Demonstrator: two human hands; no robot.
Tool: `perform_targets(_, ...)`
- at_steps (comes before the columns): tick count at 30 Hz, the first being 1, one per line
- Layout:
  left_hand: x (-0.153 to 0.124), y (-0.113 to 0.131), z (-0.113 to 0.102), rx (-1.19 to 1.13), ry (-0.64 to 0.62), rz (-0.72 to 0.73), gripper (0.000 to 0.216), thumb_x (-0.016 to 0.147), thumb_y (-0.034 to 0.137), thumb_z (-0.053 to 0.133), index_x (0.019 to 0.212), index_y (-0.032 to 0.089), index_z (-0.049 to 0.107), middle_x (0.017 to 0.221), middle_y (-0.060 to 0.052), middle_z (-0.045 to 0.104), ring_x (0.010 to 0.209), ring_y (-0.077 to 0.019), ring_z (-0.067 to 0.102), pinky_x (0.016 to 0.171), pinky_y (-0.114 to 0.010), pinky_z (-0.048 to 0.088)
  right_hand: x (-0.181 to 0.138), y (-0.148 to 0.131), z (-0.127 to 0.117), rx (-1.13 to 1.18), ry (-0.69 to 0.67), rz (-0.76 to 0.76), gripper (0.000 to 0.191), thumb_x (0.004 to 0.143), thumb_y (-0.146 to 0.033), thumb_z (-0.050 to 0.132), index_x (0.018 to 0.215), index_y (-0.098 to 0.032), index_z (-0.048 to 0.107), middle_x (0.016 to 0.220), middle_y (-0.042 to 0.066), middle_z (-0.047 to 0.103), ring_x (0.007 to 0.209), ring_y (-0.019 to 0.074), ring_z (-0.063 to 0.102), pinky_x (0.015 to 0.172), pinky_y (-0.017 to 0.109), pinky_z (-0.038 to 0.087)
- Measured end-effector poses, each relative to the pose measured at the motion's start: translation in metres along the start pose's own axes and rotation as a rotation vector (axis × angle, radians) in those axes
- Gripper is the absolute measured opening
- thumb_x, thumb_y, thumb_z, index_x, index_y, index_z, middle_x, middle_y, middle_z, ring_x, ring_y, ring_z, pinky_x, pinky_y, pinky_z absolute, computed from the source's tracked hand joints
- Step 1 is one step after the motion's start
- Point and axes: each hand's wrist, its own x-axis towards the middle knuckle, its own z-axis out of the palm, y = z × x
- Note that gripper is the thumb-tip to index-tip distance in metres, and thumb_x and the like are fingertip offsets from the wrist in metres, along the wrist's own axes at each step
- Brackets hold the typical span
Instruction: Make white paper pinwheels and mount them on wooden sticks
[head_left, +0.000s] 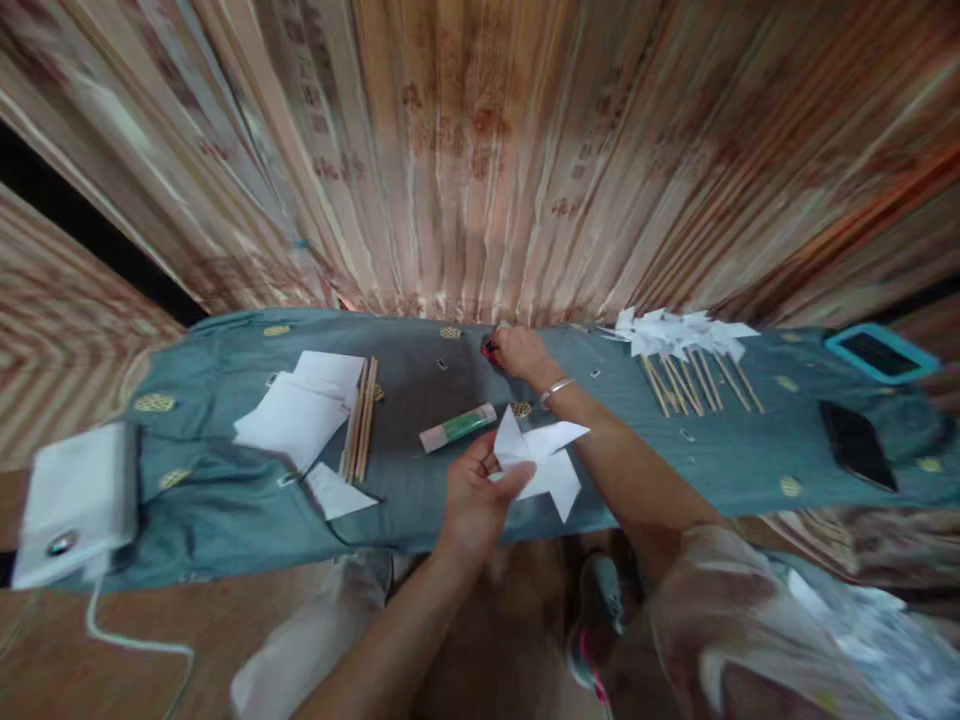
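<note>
My left hand (480, 500) pinches a white paper pinwheel (551, 470) between thumb and fingers, its pointed blades spread to the right. At the far edge of the table, my right hand (520, 355) has its fingers closed round a small red and black object (490, 350); its kind is too small to tell. A glue stick (459, 427) with a green label lies just left of the pinwheel. Further left are white paper sheets (300, 405), several thin wooden sticks (362, 420) and a loose paper piece (337, 492).
Several white pinwheels (682, 333) on sticks (694, 385) lie together at the right. Beyond them are a blue-framed object (881, 352) and a black phone (857, 443). A white device (75, 505) with a cable stands at the left end. A curtain (480, 180) hangs behind the cloth-covered table (409, 510).
</note>
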Motion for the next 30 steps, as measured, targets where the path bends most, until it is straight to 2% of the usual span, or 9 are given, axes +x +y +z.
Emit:
perform_targets(5, 0.0009, 0.0020, -0.0001, -0.012, 0.003, 0.017, 0.043, 0.050, 0.023, 0.084, 0.090, 0.012, 0.071, 0.076, -0.005, 0.073, 0.062, -0.0128, 0.061, 0.062, -0.023, 0.048, 0.0028, 0.0009, -0.0006, -0.004, -0.008, -0.006, 0.035, 0.091, -0.022, 0.041, 0.112, -0.009, 0.066, 0.107, 0.021, 0.070, 0.106, 0.0263, 0.064, 0.087, 0.030, 0.048)
perform_targets(12, -0.0005, 0.0045, 0.0003, -0.004, 0.013, 0.027, 0.037, 0.051, 0.023, 0.083, 0.084, 0.013, 0.071, 0.077, -0.004, 0.073, 0.058, -0.0109, 0.059, 0.060, -0.023, 0.046, 0.0009, 0.0027, -0.0016, 0.003, -0.012, -0.024, 0.033, 0.088, -0.019, 0.043, 0.108, -0.012, 0.068, 0.109, 0.018, 0.070, 0.105, 0.0255, 0.064, 0.086, 0.031, 0.048)
perform_targets(17, -0.0005, 0.0038, -0.0013, 0.017, 0.019, 0.026, 0.041, 0.052, 0.024, 0.083, 0.090, 0.014, 0.071, 0.074, -0.002, 0.072, 0.058, -0.0109, 0.058, 0.059, -0.022, 0.045, 0.0023, 0.0030, -0.0014, 0.000, -0.011, -0.030, 0.031, 0.089, -0.024, 0.046, 0.108, -0.011, 0.067, 0.108, 0.019, 0.070, 0.105, 0.0258, 0.064, 0.085, 0.030, 0.047)
perform_targets(26, 0.0000, 0.0034, -0.0017, 0.029, 0.026, 0.019, 0.043, 0.052, 0.024, 0.082, 0.092, 0.014, 0.072, 0.076, -0.003, 0.073, 0.060, -0.0121, 0.060, 0.059, -0.022, 0.046, 0.0033, -0.0005, 0.0031, -0.032, 0.014, -0.030, 0.036, 0.092, -0.018, 0.036, 0.110, -0.006, 0.065, 0.107, 0.024, 0.068, 0.107, 0.0282, 0.064, 0.087, 0.033, 0.047)
perform_targets(30, -0.0005, 0.0052, -0.0012, 0.042, 0.039, 0.017, 0.041, 0.052, 0.023, 0.082, 0.091, 0.014, 0.072, 0.077, -0.004, 0.073, 0.061, -0.0128, 0.061, 0.060, -0.023, 0.046, 0.0045, -0.0023, 0.0041, -0.039, 0.010, -0.029, 0.034, 0.090, -0.016, 0.039, 0.109, -0.007, 0.065, 0.108, 0.024, 0.069, 0.107, 0.0280, 0.063, 0.088, 0.033, 0.047)
